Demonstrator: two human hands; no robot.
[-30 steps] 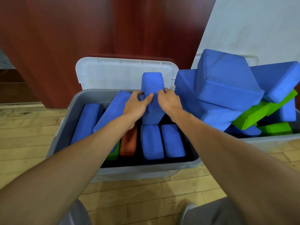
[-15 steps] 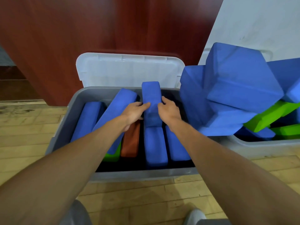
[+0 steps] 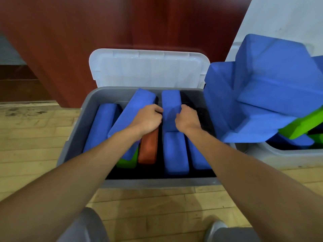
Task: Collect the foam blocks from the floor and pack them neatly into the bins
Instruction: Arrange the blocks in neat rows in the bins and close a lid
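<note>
Down has come the blue block [image 3: 171,109] I am holding: a second ago it stood above the rim, and now it sits low in the grey bin [image 3: 73,137], at the 12 o'clock end of the row. My left hand [image 3: 148,118] has its fingers curled against the block's 9 o'clock side. My right hand [image 3: 187,117] pinches the 3 o'clock edge with bent fingers, so both hands grip it.

By my reckoning the bin is well filled but not yet tidy. Two blue blocks [image 3: 175,152] lie flat and parallel at 6 o'clock, and an orange block [image 3: 148,148] stands on edge beside them. A leaning blue block [image 3: 132,116] rides crooked over a green block [image 3: 126,162] and wants straightening. The second bin [image 3: 288,155] at 3 o'clock holds a loose heap [image 3: 262,88] rising far above its rim, so that packing is plainly left to do. No stray blocks show on the floor [image 3: 157,203] from here.

The foam is matte and finely grained, with rounded corners on brick shapes. The bin is smooth grey plastic, its ribbed translucent white lid [image 3: 148,69] stands upright at 12 o'clock, and the floor is pale, scuffed wooden planks.
</note>
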